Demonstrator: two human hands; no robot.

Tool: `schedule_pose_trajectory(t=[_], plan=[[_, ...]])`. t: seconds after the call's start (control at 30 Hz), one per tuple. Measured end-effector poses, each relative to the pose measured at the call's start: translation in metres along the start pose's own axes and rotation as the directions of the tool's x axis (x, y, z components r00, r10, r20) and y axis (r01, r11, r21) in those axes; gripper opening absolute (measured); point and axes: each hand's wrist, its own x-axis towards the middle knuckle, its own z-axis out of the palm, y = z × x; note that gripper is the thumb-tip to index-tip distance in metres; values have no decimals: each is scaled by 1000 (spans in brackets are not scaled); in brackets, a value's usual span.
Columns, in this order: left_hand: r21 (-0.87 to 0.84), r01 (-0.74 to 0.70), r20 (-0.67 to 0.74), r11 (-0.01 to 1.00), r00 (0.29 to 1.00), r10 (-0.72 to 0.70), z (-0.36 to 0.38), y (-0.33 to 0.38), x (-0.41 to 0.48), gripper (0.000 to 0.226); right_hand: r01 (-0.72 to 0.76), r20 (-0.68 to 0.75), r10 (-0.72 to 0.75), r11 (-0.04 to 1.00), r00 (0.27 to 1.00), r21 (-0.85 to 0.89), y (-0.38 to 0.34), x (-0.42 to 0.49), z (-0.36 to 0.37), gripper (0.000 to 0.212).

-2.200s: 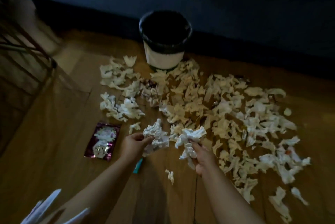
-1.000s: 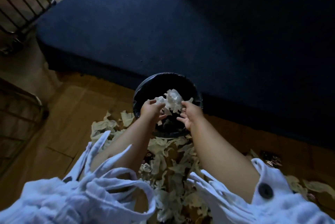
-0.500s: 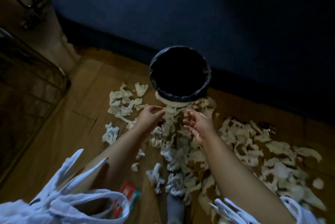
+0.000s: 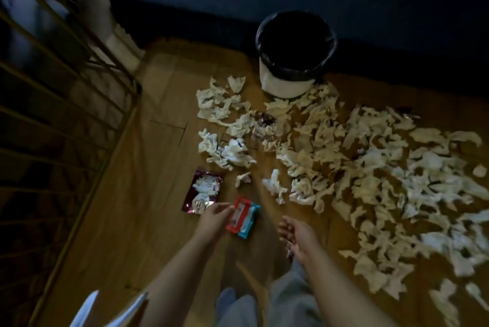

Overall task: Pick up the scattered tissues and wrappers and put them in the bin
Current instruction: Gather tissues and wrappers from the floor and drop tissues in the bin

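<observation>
Left hand (image 4: 214, 218): fingers close on the red and blue wrapper (image 4: 242, 217), low over the floor (image 4: 148, 168). Right hand (image 4: 297, 234): fingers spread, empty. Risk: a thin pinch on slick foil may slip on the way to the bin (image 4: 295, 53). Count: one bin, one maroon wrapper (image 4: 203, 190), tissues (image 4: 370, 168) too many to count.

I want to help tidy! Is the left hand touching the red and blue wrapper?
Touching: in the head view the left hand's fingers overlap the red and blue wrapper's left edge, with no gap.
</observation>
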Motion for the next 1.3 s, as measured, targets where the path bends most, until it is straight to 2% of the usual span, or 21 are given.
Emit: schedule_pose_trajectory(t=[0.13,0.27,0.37,0.47,0.57,0.63,0.7,0.8,0.83,0.9,0.97,1.07,1.17,1.3], plan=[[21,24,-37,999,999,-24,-25,-46,44,23,-8,-16,6,995,1000,-99,53,49,28,17],[14,14,-176,1000,984,-11,-34,-93,131,32,101,16,-100,949,995,-300,74,133,59,21],[-45,26,-275,999,961,-37,-39,-127,202,43,198,-6,-225,869,974,-453,80,196,76,23],[-109,48,-410,993,908,-89,-48,-159,276,61,280,16,-350,718,936,-638,90,252,88,39],[57,80,-575,995,818,-33,-69,-182,338,89,321,79,-437,512,896,-797,100,296,94,65],[190,95,-593,977,804,37,-84,-189,365,102,346,144,-463,386,875,-855,103,320,95,73],[186,95,-566,978,824,28,-93,-193,385,109,370,194,-462,327,866,-869,105,339,95,65],[107,119,-514,987,856,-47,-102,-217,418,117,354,200,-372,412,907,-839,105,347,94,29],[85,113,-483,990,874,-58,-99,-217,414,113,343,200,-332,459,922,-819,103,343,92,21],[-22,55,-413,998,909,-59,-83,-198,379,77,338,192,-309,544,932,-768,94,328,84,14],[-100,29,-370,995,927,-64,-60,-163,321,44,348,170,-328,625,929,-699,80,301,70,14],[-180,-9,-347,984,936,-55,-38,-119,251,43,326,111,-327,734,939,-596,45,243,46,12],[-189,-39,-292,981,956,-18,-22,-66,186,36,297,52,-311,825,949,-481,1,177,24,11],[-186,-136,-260,973,962,85,-7,20,112,29,278,-56,-312,902,948,-330,-68,94,3,31]])
